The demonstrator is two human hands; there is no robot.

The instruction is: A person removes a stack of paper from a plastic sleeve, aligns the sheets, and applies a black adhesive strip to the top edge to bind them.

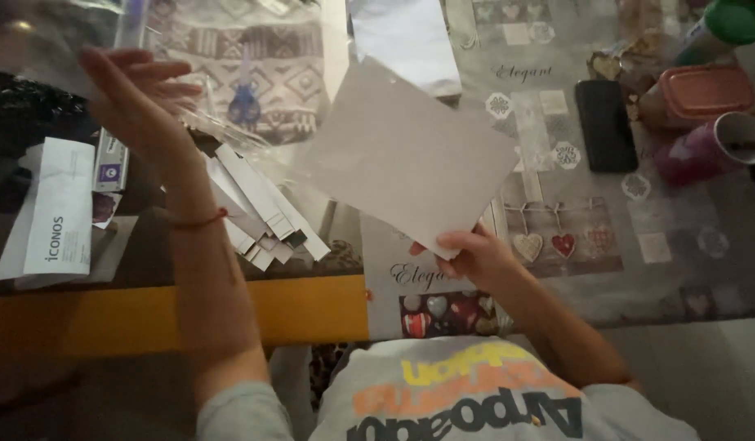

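Observation:
My right hand [469, 253] pinches the near corner of a plain grey sheet of card [406, 155], held tilted above the patterned tablecloth [671, 253]. My left hand [136, 98] is raised at the upper left, fingers closed on a clear plastic sleeve [230, 61] that drapes to the right. A thin red bracelet [199, 220] circles my left wrist. Beneath the left forearm lies a loose pile of white card strips [263, 216].
A black phone [606, 124] lies at the right, near a pink lidded box [704, 91], a pink cup [712, 147] and a green-capped bottle [724, 24]. White printed leaflets [59, 208] rest at the left. A yellow band [312, 309] runs along the table's near edge.

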